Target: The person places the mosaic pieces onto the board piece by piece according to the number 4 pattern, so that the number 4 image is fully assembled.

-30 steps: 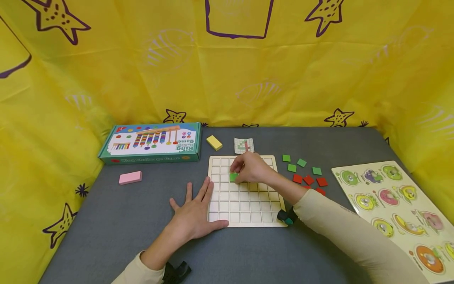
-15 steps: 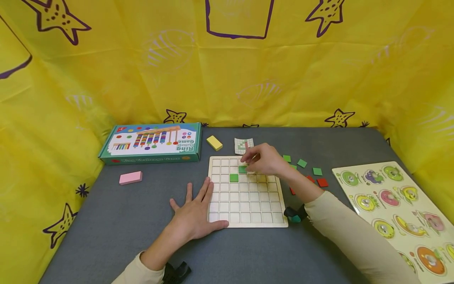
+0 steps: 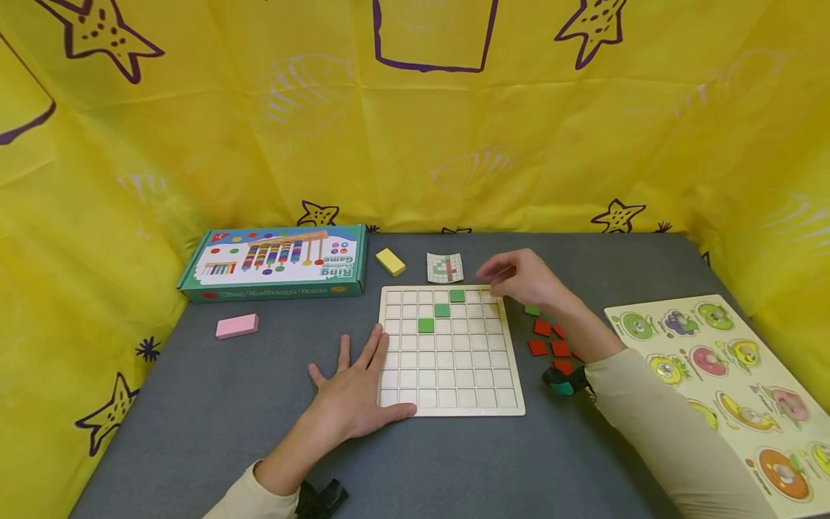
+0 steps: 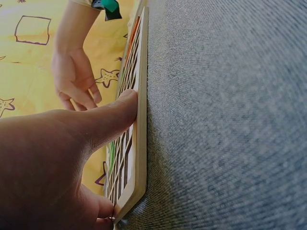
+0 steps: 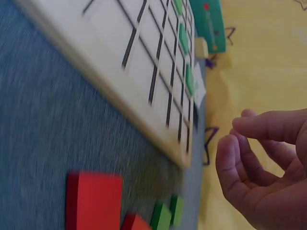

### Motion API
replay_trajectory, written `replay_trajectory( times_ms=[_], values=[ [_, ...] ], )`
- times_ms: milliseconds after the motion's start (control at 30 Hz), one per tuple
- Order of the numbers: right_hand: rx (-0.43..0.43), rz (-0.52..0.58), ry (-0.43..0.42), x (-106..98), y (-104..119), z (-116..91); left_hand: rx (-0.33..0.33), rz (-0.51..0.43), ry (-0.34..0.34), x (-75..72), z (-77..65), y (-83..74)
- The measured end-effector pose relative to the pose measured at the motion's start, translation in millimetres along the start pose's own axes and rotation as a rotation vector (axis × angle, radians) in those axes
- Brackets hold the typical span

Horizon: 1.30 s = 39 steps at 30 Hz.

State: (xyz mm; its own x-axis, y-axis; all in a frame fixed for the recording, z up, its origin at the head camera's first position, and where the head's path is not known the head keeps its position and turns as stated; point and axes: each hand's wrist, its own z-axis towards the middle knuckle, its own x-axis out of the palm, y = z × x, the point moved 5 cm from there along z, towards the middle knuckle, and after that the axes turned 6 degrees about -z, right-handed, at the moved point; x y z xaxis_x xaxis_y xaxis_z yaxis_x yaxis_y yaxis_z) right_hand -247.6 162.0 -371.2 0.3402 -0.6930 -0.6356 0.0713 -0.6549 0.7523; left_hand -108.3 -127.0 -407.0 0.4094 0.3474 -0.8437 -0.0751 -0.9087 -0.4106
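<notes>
A white grid board (image 3: 447, 360) lies flat on the table with three green square tiles in a diagonal: one low (image 3: 426, 326), one in the middle (image 3: 442, 310), one high (image 3: 457, 295). My left hand (image 3: 353, 396) rests with spread fingers at the board's left side; its thumb (image 4: 117, 112) presses on the front rim in the left wrist view. Above the board's far right corner hovers my right hand (image 3: 528, 277). Its fingers are loosely bent, and the right wrist view shows nothing between thumb (image 5: 273, 125) and fingertips.
Several red tiles (image 3: 541, 327) and a green tile (image 3: 532, 311) lie right of the board, partly behind my right arm. Beyond the board is a small pattern card (image 3: 444, 268). Also about: a yellow block (image 3: 390, 262), pink block (image 3: 236, 326), game box (image 3: 272, 263) and fruit puzzle (image 3: 713, 360).
My right hand has moved from over the board's green tiles toward the right, past the far right corner. Two more green tiles on the board have come into view. The left hand stays put.
</notes>
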Motion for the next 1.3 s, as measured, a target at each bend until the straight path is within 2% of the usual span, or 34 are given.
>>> replay_trajectory(
  times_ms=[267, 467, 1300],
  values=[
    [0.033, -0.011, -0.026, -19, -23, 0, -0.001, -0.007, 0.001, -0.9, -0.2, 0.4],
    [0.062, -0.020, -0.011, -27, -36, 0, 0.000, -0.006, 0.007, -0.3, -0.3, 1.0],
    [0.105, -0.131, 0.007, -30, -59, 1, 0.004, -0.003, 0.003, 0.1, -0.4, -0.4]
  ],
)
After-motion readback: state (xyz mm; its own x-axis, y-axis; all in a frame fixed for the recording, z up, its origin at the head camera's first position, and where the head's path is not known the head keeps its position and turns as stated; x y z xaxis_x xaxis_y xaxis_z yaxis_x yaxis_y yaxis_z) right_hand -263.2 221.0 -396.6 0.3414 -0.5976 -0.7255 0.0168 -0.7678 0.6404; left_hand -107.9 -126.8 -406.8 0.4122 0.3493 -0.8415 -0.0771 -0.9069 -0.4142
